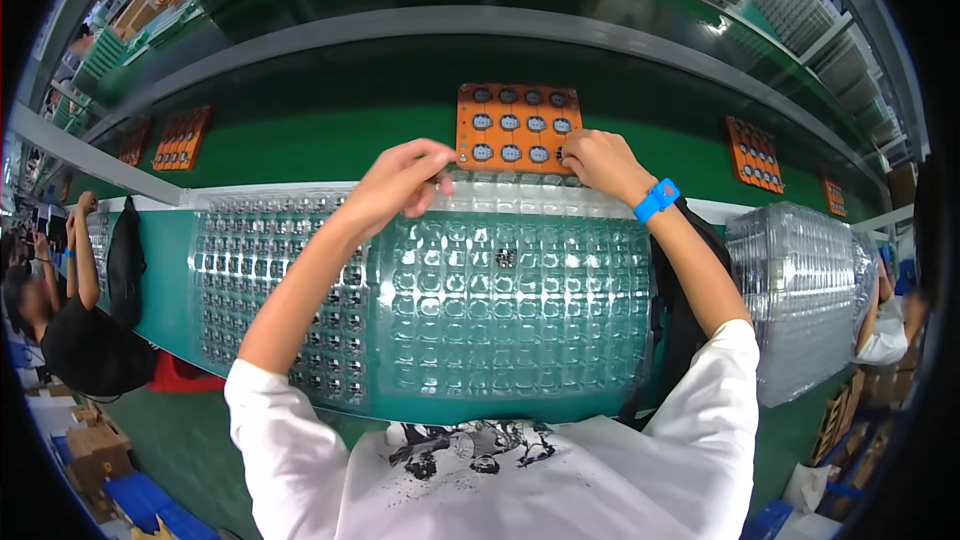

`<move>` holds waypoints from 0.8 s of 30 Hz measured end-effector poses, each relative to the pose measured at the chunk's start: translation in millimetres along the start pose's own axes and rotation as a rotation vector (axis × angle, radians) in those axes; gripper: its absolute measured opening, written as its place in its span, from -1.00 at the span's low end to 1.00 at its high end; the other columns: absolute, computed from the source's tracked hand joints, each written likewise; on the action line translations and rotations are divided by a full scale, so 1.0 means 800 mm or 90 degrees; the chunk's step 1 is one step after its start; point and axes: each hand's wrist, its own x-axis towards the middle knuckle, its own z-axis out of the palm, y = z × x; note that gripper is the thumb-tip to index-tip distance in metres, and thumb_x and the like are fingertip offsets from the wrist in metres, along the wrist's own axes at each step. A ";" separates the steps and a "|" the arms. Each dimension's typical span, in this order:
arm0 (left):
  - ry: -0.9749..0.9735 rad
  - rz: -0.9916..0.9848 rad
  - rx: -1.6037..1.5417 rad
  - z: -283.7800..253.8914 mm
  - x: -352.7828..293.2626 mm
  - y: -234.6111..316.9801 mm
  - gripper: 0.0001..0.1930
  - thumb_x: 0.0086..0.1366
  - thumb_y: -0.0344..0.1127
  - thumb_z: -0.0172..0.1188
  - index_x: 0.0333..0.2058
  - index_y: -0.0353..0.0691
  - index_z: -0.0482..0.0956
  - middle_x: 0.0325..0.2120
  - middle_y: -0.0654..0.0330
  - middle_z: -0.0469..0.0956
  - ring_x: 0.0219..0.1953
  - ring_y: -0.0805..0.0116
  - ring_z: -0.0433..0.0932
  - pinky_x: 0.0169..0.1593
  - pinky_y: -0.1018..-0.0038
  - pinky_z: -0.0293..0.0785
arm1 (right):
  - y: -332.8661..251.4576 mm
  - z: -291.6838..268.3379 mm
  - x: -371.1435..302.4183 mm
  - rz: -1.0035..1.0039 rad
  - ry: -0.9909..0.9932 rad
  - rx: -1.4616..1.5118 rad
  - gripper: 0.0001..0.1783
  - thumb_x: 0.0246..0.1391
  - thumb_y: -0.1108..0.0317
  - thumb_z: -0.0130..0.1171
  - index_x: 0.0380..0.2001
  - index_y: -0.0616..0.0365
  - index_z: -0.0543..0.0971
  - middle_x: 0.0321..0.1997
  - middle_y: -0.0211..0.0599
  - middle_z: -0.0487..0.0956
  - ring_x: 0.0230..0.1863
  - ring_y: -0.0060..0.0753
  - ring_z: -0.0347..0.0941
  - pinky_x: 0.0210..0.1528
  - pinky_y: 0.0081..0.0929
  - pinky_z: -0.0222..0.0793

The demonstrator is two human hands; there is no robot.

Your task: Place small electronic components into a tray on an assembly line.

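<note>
An orange plate (497, 138) with rows of round dark-and-grey parts lies on the green surface ahead of me. My right hand (603, 164), a blue band on its wrist, pinches at the plate's near right corner; its fingertips hide what they grip. Beside the near left corner hovers my left hand (402, 180), fingers bent but apart, with nothing visible in it. Below both hands lies a clear plastic tray (520, 325) of moulded pockets, one small dark part (506, 258) sitting in a far pocket. A second clear tray (225, 285), left, carries many small dark parts.
Stacked clear trays (795, 300) stand at the right. More orange plates (182, 139) (754, 154) lie along the green strip on both sides. A metal rail (400, 35) crosses beyond. Another person (90, 330) works at the left, one more at far right.
</note>
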 end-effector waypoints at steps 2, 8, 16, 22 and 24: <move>-0.022 0.011 -0.009 0.000 0.034 -0.012 -0.65 0.46 -0.13 -0.05 0.00 -0.30 0.43 -0.44 0.21 0.48 -0.62 0.62 0.29 -0.59 0.66 0.15 | -0.026 -0.020 0.009 0.008 0.043 0.048 -0.76 0.02 0.23 0.22 -0.38 0.21 0.62 -0.31 -0.10 0.61 -0.28 0.02 0.54 -0.27 -0.13 0.47; 0.007 0.071 -0.088 0.032 0.086 -0.012 -0.62 0.49 -0.09 -0.14 0.11 -0.19 0.33 -0.51 0.30 0.37 -0.64 0.67 0.17 -0.62 0.69 0.04 | -0.096 -0.027 0.070 0.062 0.007 0.778 -0.67 0.17 0.32 0.21 -0.08 0.33 0.51 -0.22 -0.30 0.58 -0.21 -0.57 0.53 -0.24 -0.62 0.43; 0.022 0.088 0.134 0.028 0.083 0.005 -0.54 0.45 -0.16 -0.17 0.24 -0.22 0.18 -0.30 0.17 0.48 -0.38 0.48 0.43 -0.24 0.53 0.42 | -0.085 -0.021 0.088 0.131 -0.026 0.872 -0.88 0.10 0.39 0.25 -0.39 0.21 0.55 -0.45 -0.39 0.59 -0.52 -0.71 0.40 -0.56 -0.71 0.24; 0.011 0.159 0.158 -0.028 0.099 -0.029 -0.60 0.25 -0.53 -0.16 0.09 -0.33 0.26 -0.38 0.17 0.47 -0.51 0.55 0.38 -0.50 0.61 0.36 | -0.065 -0.023 0.073 0.148 0.104 0.657 -0.89 0.05 0.46 0.25 -0.43 0.23 0.51 -0.47 -0.30 0.58 -0.49 -0.55 0.46 -0.48 -0.59 0.36; 0.033 0.193 0.148 -0.047 0.105 -0.038 -0.69 0.25 -0.61 -0.12 -0.02 -0.32 0.29 -0.34 0.11 0.52 -0.51 0.51 0.46 -0.46 0.58 0.46 | -0.063 0.003 0.075 -0.111 0.211 0.207 -0.88 -0.03 0.47 0.28 -0.48 0.23 0.51 -0.43 -0.21 0.57 -0.44 -0.26 0.50 -0.41 -0.41 0.42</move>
